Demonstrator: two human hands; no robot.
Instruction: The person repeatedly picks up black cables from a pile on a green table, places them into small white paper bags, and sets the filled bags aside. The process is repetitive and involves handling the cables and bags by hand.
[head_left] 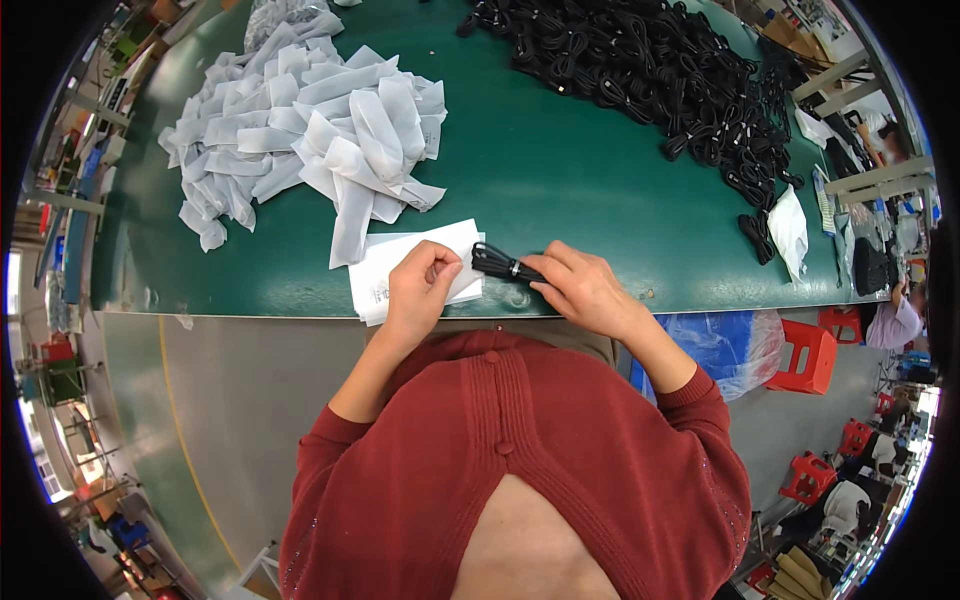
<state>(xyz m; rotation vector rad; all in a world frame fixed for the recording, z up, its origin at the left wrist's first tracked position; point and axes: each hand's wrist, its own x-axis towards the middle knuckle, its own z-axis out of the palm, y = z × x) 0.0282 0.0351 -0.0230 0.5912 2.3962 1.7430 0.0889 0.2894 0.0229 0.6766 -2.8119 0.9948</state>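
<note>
A coiled black cable, bound around its middle, lies in the grip of my right hand, thumb and fingers closed on its right end. The coil's left end reaches the right edge of a small stack of flat white plastic bags at the table's front edge. Over this stack is my left hand, its thumb and forefinger pinched together. Whether a bag's film is caught between those fingertips, I cannot make out. Dark print shows on the stack's lower left part.
A large heap of filled whitish bags covers the left of the green table. Many black cable coils are piled at the far right. A white bag lies near the right edge. A red stool stands below the table.
</note>
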